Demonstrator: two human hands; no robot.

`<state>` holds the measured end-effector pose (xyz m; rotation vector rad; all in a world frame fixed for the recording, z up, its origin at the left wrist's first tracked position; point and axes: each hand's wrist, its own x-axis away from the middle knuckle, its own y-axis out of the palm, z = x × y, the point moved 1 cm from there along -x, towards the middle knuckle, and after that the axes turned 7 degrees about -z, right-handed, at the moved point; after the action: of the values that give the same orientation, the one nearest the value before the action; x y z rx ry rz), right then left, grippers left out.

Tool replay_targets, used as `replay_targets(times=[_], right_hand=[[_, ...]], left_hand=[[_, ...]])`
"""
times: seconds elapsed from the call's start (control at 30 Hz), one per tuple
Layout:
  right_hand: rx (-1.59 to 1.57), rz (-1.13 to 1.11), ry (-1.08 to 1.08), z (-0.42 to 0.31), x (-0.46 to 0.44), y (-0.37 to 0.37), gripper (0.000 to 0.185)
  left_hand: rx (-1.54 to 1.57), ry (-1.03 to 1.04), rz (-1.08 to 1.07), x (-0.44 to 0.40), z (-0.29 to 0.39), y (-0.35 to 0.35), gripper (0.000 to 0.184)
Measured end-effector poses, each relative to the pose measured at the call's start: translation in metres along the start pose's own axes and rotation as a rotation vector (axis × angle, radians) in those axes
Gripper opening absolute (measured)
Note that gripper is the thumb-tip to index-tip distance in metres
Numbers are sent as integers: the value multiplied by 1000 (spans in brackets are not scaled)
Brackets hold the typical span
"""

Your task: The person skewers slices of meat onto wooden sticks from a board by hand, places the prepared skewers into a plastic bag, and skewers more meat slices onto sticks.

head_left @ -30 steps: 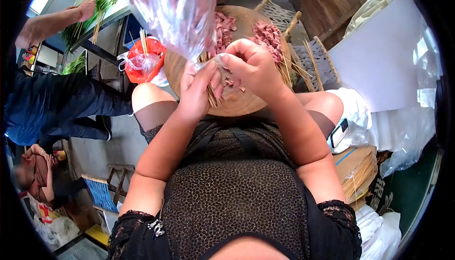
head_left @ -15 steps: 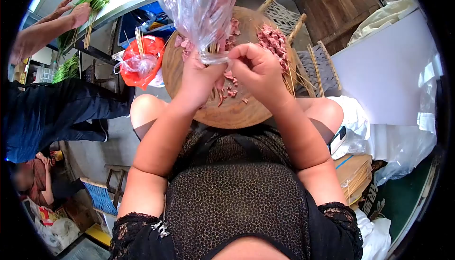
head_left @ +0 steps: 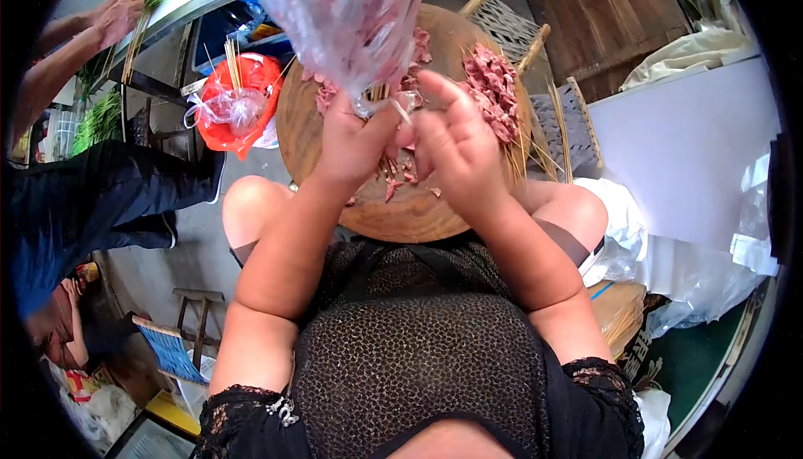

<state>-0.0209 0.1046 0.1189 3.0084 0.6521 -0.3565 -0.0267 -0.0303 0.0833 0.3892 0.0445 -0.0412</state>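
Clear plastic bag is bunching where left hand is gripping its neck, fingers tightly curled; right hand is hovering, fingers loosely parted by the plastic strip, hold unclear. Holding that neck firm is probably preventing slip. Bag's rising over round worktop.

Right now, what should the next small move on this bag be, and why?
Probably draw the pale strip snug with the right hand: the left hand holds the clear bag near its gathered neck, and the strip runs from there toward the right hand.
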Motion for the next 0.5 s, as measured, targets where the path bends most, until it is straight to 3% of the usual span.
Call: replay_targets(times=[0.07,0.1,0.2,0.27,0.33,0.37,0.47,0.5], right_hand=[[-391,-40,356,6,-12,-16,36],[-385,-117,464,11,-19,-19,34],[-458,-199,603,25,-26,-29,27],[-463,-199,575,28,-29,-33,21],[-464,-75,434,37,-30,-34,18],[-369,-31,249,38,-31,-35,16],[446,-30,-309,14,-19,-33,10],[521,-85,-410,10,-9,-18,9]], left_hand=[[-83,-58,-94,2,-5,-5,22],[-54,24,-118,3,-5,0,17],[-138,-2,-127,1,-8,-4,16],[-173,-5,-137,-1,-3,-2,18],[-205,-4,-145,-4,-3,5,21],[-262,97,-93,-6,-6,8,22],[-455,261,-21,-20,-11,3,24],[-68,144,39,-26,-11,3,25]])
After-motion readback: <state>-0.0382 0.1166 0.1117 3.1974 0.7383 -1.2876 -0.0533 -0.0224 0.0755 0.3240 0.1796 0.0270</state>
